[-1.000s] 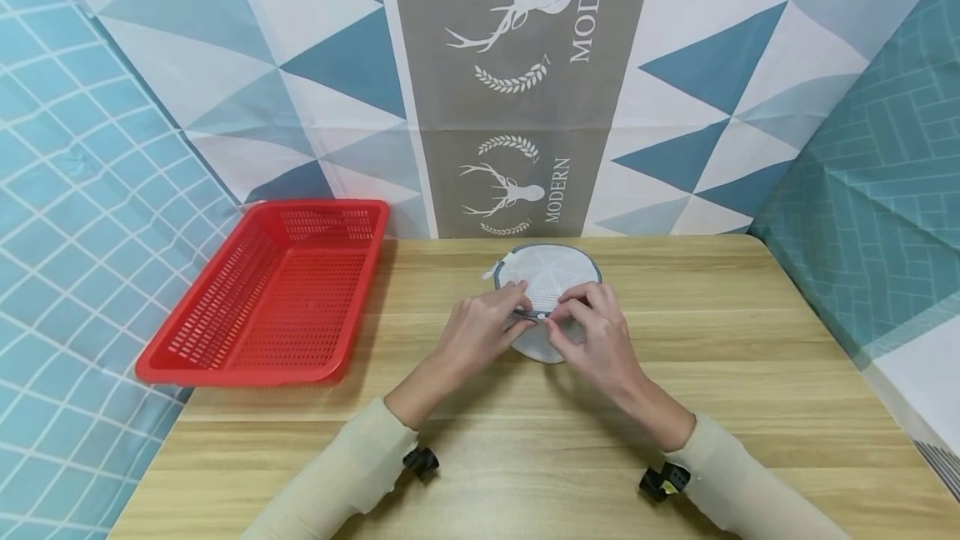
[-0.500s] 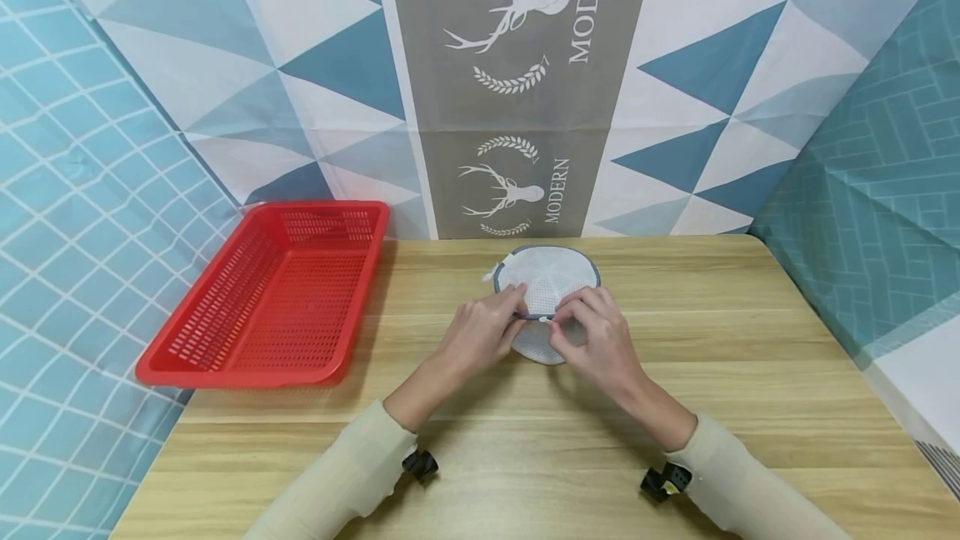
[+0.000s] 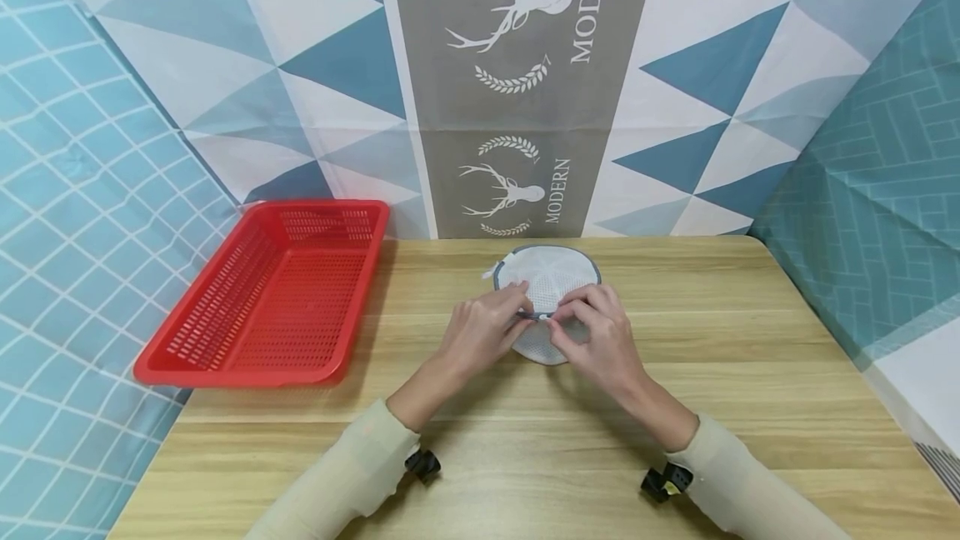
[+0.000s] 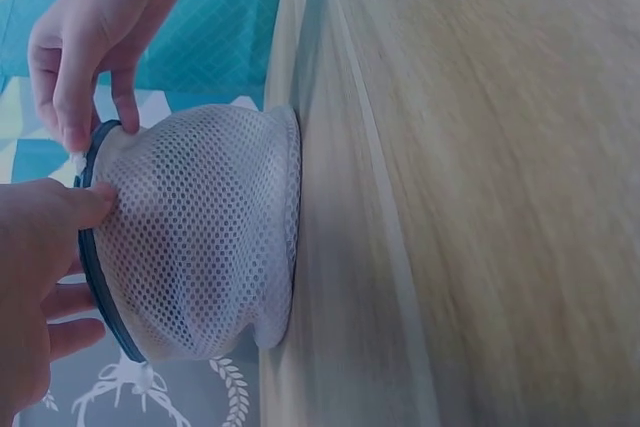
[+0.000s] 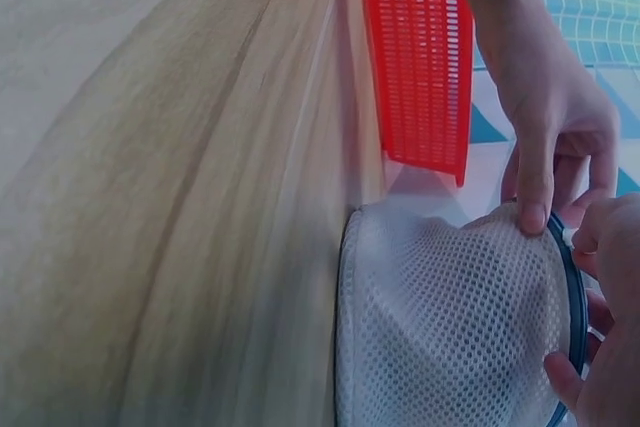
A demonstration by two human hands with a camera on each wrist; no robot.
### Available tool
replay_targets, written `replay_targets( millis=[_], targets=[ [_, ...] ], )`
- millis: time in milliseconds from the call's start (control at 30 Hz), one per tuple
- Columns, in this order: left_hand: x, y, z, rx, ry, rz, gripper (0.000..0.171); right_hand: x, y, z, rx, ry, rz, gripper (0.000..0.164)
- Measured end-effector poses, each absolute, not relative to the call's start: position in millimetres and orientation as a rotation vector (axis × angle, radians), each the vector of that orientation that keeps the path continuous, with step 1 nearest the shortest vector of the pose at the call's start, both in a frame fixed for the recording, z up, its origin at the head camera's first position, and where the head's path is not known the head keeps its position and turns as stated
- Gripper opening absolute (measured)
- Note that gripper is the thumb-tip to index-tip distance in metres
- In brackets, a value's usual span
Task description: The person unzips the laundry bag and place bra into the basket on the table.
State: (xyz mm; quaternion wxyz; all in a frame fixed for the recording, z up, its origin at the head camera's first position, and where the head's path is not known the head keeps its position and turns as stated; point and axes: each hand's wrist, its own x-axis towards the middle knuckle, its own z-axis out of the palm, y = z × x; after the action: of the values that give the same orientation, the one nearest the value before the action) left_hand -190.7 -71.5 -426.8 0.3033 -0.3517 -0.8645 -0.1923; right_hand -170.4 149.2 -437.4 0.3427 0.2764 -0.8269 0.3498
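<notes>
A round white mesh laundry bag [image 3: 551, 277] with a dark grey zipped rim stands on its base at the far middle of the table; its mesh side shows in the left wrist view. My left hand [image 3: 483, 323] pinches the near edge of the rim, thumb [image 5: 533, 215] on the mesh side. Just to its right, my right hand [image 3: 596, 332] pinches the small white zipper pull [image 3: 544, 317] at the same edge. Fingers of both hands almost meet there. A white loop [image 3: 491, 272] sticks out from the rim's left side.
A red perforated plastic basket [image 3: 300, 307] sits at the left of the wooden table [image 3: 712, 373]. Patterned cloth walls [image 3: 517, 90] rise behind and along both sides. A dark wrist camera [image 3: 423, 465] is strapped under each sleeve.
Both hands stay at the near edge of the bag's rim. That edge tilts slightly back and forth between the frames; the basket has not moved.
</notes>
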Motion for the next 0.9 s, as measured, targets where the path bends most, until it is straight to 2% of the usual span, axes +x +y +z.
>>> replay_targets(
  millis=[900],
  targets=[
    [-191.0,-73.4,-430.0,-0.966,-2.322,-0.537,0.021,-168.7,147.6,-441.7,0.738,-2.175,0.906,0.009]
  ],
)
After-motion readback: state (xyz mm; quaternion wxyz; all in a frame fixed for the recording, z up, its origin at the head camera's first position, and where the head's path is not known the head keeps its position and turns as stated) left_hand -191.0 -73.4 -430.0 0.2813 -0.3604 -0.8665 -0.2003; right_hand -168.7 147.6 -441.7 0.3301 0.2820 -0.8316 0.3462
